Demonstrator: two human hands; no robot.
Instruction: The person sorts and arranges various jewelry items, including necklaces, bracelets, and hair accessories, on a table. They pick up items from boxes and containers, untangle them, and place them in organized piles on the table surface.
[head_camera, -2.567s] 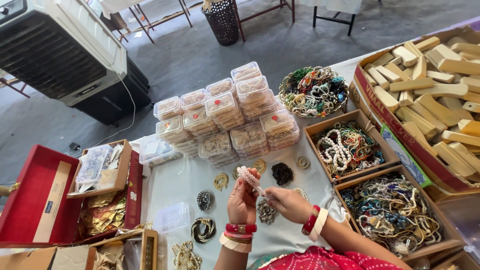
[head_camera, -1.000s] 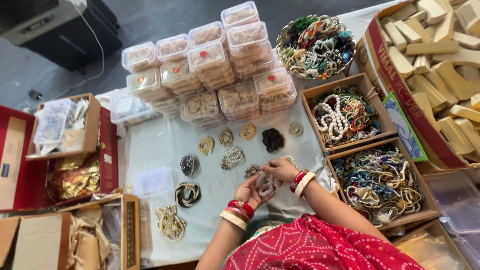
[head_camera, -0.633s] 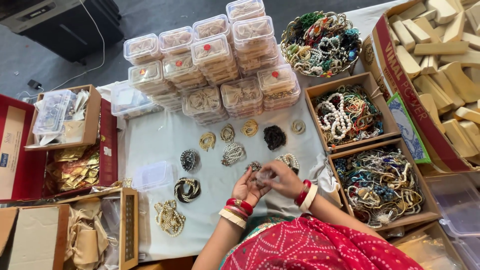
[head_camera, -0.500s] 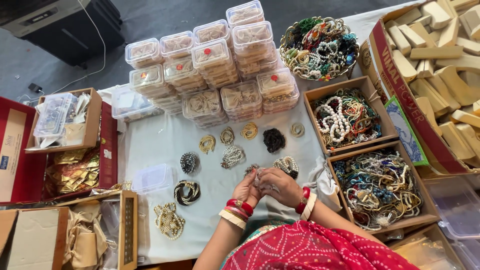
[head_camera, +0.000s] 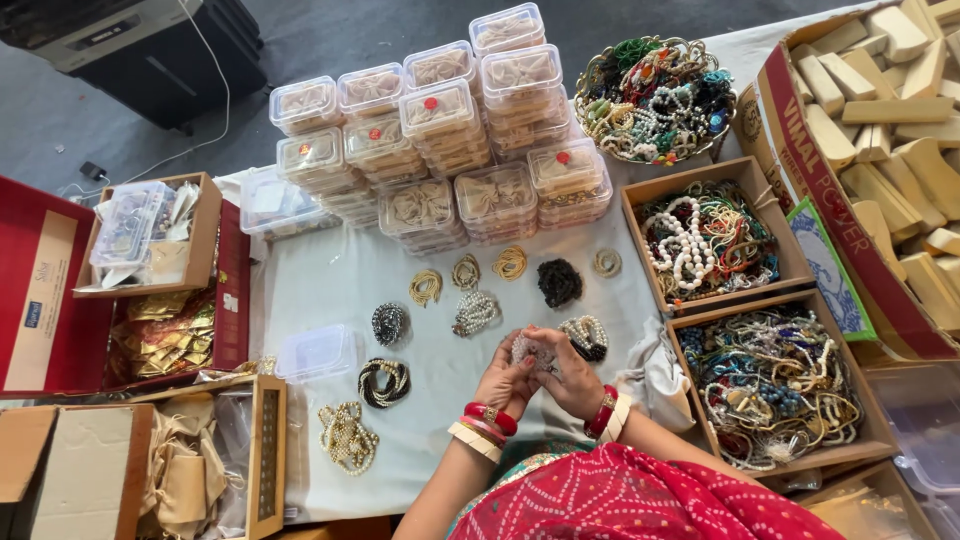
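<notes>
Hands drop closer to body since earlier frames; view tilts little. Left hand (head_camera: 505, 380) and right hand (head_camera: 568, 368) both pinch small pale bead bunch (head_camera: 527, 350) between fingertips, at 12 o'clock from wrists. Long axis unclear. Black-white bracelet (head_camera: 585, 336) just beside at 2 o'clock.

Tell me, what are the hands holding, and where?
Both hands, left hand and right hand, pinch a small pale beaded bracelet between their fingertips; which part cannot be told.

Head camera looks steeply down, close over the table (head_camera: 330, 290)
</notes>
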